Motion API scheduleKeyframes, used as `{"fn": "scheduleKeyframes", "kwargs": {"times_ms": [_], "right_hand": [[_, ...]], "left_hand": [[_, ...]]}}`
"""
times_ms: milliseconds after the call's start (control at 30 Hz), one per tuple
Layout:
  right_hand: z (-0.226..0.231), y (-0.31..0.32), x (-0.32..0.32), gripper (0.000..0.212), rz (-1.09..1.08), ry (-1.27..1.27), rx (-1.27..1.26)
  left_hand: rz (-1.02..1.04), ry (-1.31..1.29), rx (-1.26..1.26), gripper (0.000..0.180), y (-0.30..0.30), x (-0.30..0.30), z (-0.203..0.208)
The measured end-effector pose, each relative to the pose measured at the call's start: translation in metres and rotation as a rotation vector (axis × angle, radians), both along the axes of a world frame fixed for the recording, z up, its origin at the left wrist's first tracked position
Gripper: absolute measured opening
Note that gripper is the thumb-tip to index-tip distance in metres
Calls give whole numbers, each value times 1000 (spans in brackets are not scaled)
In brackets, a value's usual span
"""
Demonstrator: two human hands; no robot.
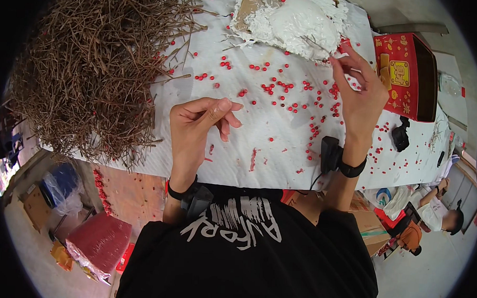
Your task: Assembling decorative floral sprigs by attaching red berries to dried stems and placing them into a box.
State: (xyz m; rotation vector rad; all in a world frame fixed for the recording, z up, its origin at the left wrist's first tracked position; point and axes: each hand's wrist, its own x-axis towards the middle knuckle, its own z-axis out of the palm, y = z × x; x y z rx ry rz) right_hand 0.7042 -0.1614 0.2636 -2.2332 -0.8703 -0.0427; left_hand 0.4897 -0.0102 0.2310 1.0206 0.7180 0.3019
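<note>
My right hand (362,87) reaches to the near right edge of a mound of glossy white paste (299,22) on brown cardboard. Its fingers are closed on a thin brown twig (318,45), which lies over the paste; a bit of red shows by the fingertips. My left hand (200,119) hovers over the table, thumb against the curled fingers; whatever may be between them is hidden. Small red berries (269,88) lie scattered between and beyond both hands.
A large heap of brown twigs (94,70) covers the table's left side. On the right stand a red box (404,76) and a small black object (401,136). White sheeting (222,164) covers the table. Other people (436,211) are at the far right.
</note>
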Motion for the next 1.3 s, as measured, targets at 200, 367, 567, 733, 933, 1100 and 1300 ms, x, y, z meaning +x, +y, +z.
{"fn": "scheduleKeyframes", "kwargs": {"times_ms": [200, 367, 567, 733, 933, 1100, 1300], "right_hand": [[16, 4, 12, 17, 103, -144, 112], [3, 7, 21, 20, -74, 338, 305], [-9, 2, 28, 23, -138, 474, 276], [-7, -6, 29, 22, -58, 345, 153], [-3, -4, 34, 19, -52, 116, -127], [-8, -4, 39, 18, 15, -64, -198], [16, -4, 27, 17, -37, 115, 1]], "left_hand": [[24, -1, -2, 23, -1, 0, 1], [27, -1, -1, 24, 0, 0, 1], [28, -4, -9, 24, 2, -1, 2], [17, 2, 0, 25, 2, -1, 1], [23, 7, 7, 25, 1, 0, 2], [16, -3, 18, 27, 2, -1, 1], [10, 2, 57, 30, 2, -1, 0]]}}
